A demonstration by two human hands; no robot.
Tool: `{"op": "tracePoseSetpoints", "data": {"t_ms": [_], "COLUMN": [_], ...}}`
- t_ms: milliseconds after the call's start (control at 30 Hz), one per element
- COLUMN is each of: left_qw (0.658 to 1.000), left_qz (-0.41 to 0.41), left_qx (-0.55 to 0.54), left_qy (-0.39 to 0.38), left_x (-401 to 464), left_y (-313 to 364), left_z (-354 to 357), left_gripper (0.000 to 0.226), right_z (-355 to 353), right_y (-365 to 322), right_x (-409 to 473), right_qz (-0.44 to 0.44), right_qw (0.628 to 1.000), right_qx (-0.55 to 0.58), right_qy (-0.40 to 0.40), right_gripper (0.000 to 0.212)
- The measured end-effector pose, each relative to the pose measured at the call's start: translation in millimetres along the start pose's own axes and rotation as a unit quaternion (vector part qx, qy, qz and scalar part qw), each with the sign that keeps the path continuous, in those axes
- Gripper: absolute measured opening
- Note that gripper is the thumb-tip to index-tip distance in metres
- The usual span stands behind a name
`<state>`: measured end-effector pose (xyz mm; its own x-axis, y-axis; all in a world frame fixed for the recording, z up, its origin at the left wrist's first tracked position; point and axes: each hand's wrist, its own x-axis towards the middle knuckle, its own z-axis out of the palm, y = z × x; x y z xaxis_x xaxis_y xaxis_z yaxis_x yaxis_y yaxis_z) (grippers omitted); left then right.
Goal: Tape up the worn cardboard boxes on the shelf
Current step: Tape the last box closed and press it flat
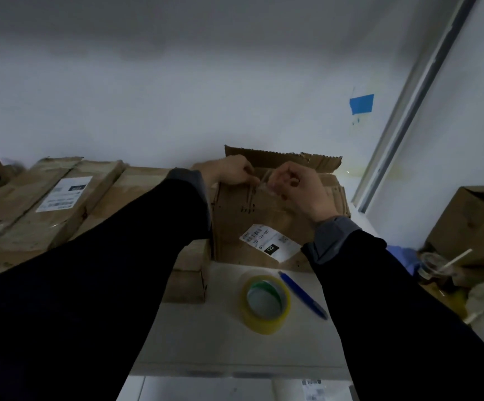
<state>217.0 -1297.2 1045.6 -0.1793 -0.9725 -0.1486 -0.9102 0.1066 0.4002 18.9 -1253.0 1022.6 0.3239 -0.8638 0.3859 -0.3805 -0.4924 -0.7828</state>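
Two hands meet at the top edge of a worn cardboard box standing on the white shelf, just above frame centre. Left hand, at 11 o'clock of the box face, has fingers curled on the upper rim, its grip apparently pinning one end of a clear tape strip. Right hand, at 1 o'clock, pinches the other end of that strip between thumb and fingers; the strip is faint and partly hidden, so its exact run is uncertain. A torn flap stands upright behind both hands. A shipping label sits low on the box face. At 6 o'clock of the box lies the yellow tape roll, flat on the shelf, with a blue pen just beside it at its 3 o'clock. Long flat cartons lie at 9 o'clock. Judged step: laying a cut strip over the box's worn top edge. The next move likely calls for drawing the strip taut, pressing it down and smoothing it along the seam without wrinkles.
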Motion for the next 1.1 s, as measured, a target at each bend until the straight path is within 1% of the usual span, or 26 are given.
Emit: {"op": "tracePoseSetpoints", "data": {"t_ms": [67, 167, 367, 467, 733, 867, 967, 1100], "left_qw": [0.999, 0.995, 0.986, 0.983, 0.980, 0.979, 0.977, 0.975], "left_qz": [0.014, 0.036, 0.059, 0.064, 0.062, 0.067, 0.067, 0.063], "left_qx": [-0.033, -0.087, -0.156, -0.171, -0.186, -0.190, -0.201, -0.208], "left_qy": [-0.013, 0.010, 0.026, 0.034, 0.031, 0.030, 0.031, 0.038], "left_x": [2.5, 4.4, 5.9, 5.2, 4.9, 3.2, 2.1, 2.4], "left_y": [-1.8, -4.6, -10.7, -11.0, -12.7, -12.8, -12.7, -12.5], "left_z": [-3.0, -7.9, -15.9, -19.1, -17.3, -17.4, -17.6, -16.4], "left_gripper": [0.031, 0.019, 0.019, 0.018, 0.015, 0.013, 0.010, 0.012], "right_z": [1.5, 4.8, 15.6, 19.1, 27.0, 32.7, 36.7, 40.6], "right_y": [2.3, 2.6, 4.2, 0.1, -3.0, -1.4, -1.1, -4.4], "right_x": [3.8, 8.2, 12.6, 13.8, 15.0, 14.8, 13.6, 10.5], "right_qz": [-0.003, -0.011, -0.020, -0.030, -0.049, -0.060, -0.073, -0.084], "right_qw": [1.000, 0.999, 0.992, 0.991, 0.984, 0.983, 0.980, 0.971], "right_qx": [-0.011, -0.035, -0.122, -0.121, -0.164, -0.172, -0.183, -0.226], "right_qy": [-0.010, -0.021, -0.039, -0.036, -0.042, -0.023, -0.007, -0.004], "right_gripper": [0.017, 0.018, 0.012, 0.013, 0.011, 0.015, 0.014, 0.014]}}
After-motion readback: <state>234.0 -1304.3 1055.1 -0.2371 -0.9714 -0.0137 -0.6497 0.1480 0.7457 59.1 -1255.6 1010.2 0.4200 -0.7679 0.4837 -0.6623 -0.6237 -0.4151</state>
